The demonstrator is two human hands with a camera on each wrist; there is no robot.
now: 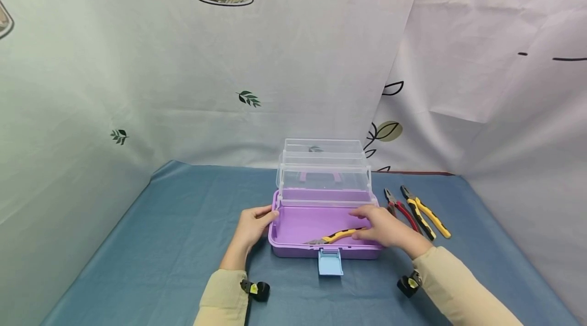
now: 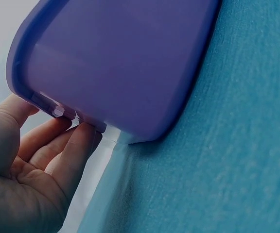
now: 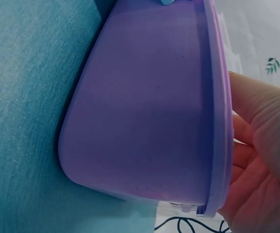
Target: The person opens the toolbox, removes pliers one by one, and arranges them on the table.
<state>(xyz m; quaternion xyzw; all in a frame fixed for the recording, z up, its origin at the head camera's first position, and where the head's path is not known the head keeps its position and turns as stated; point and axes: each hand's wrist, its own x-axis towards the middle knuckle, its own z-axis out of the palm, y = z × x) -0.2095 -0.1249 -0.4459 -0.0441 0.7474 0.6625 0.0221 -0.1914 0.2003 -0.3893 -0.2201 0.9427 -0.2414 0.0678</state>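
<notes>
A purple toolbox [image 1: 298, 253] stands with its clear lid [image 1: 325, 163] raised at the back and its light-blue latch [image 1: 330, 263] hanging down in front. At the left end, my left hand [image 1: 251, 226] holds the box's rim, thumb on top and fingers against the outside, as the left wrist view also shows. Inside lies a pair of pliers [image 1: 339, 236] with yellow and black handles, its jaws pointing left. My right hand [image 1: 382, 226] reaches over the right rim, thumb and fingers spread apart around the handle ends. In the right wrist view the box wall hides its fingertips.
Right of the box lie red-handled pliers [image 1: 405, 215] and larger yellow-and-black pliers [image 1: 424, 212], close to my right forearm. A blue cloth [image 1: 183, 244] covers the table. White printed fabric [image 1: 183, 61] hangs behind and at the sides.
</notes>
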